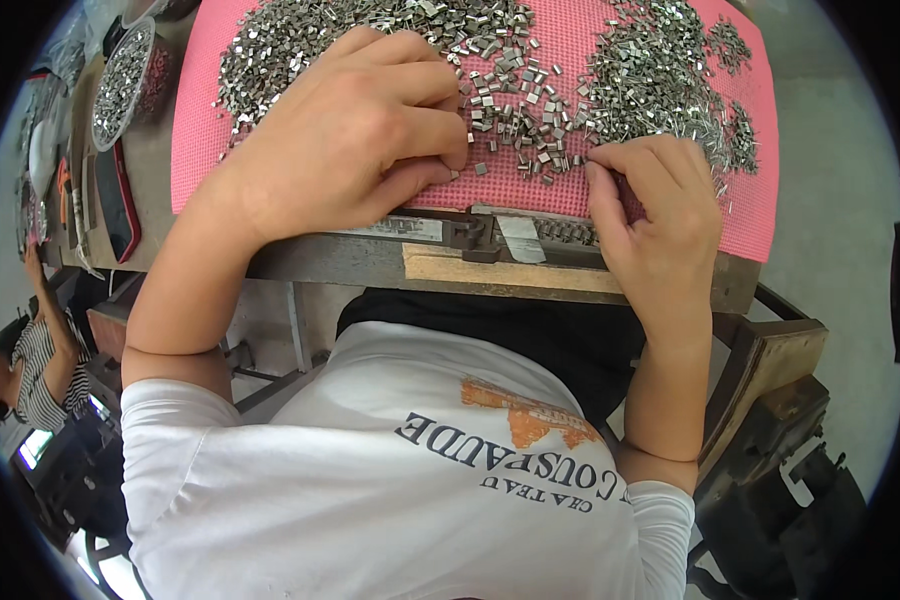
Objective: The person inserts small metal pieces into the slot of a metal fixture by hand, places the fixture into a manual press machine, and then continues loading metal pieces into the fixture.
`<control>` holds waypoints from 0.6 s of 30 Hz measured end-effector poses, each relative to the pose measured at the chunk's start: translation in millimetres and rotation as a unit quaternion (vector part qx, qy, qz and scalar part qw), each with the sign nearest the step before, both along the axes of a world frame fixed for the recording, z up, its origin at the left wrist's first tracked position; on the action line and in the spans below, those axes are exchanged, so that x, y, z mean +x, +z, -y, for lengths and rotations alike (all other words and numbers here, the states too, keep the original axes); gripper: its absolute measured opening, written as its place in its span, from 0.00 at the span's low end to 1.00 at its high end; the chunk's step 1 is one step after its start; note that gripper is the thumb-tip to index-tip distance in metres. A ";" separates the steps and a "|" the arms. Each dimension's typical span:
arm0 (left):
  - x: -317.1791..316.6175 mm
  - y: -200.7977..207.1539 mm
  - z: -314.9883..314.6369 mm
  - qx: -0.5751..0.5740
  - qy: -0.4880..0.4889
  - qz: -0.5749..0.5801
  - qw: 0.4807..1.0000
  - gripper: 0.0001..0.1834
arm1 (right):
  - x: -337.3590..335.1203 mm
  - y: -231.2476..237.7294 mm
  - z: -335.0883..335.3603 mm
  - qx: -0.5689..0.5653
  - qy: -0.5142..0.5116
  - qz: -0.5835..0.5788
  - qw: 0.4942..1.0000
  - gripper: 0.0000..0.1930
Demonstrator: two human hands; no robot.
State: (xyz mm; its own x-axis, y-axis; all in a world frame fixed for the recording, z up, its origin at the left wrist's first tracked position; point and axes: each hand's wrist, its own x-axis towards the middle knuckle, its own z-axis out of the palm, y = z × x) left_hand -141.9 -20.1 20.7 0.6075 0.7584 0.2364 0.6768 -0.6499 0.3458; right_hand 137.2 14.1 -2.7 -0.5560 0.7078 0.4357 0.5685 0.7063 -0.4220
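My left hand [365,135] is over the left part of a pink textured mat [195,150], its fingers curled and thumb and forefinger close together. Whatever lies between those fingertips is too small to name. On the right, my right hand [660,195] has its thumb and forefinger nearly together beside loose metal pieces; their contents cannot be made out. Small shiny metal pieces form a left heap [290,45] and a right heap [645,75], with scattered ones [520,120] between. Below the hands, a narrow metal rail [490,235] runs along the table's front edge, holding a row of small parts [568,232].
A clear tub [100,125] of metal pieces stands at the far left. Below it lies a flat dark object with a red edge [117,205], beside slim tools [67,195]. Another person in stripes [45,375] is at left. A wooden-sided frame [760,370] is at lower right.
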 end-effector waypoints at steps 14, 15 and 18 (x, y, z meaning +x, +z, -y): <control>-0.7 -5.0 5.6 0.012 0.017 0.021 1.000 0.09 | -2.6 -1.7 -1.4 0.016 -0.004 0.000 1.000 0.08; -1.4 -5.4 5.3 0.001 0.013 0.026 1.000 0.08 | -2.4 -1.5 -1.2 0.015 -0.004 0.000 1.000 0.08; -2.1 -6.4 5.7 -0.012 0.022 0.031 0.999 0.07 | -1.9 -0.6 -1.1 0.007 0.004 0.002 1.000 0.08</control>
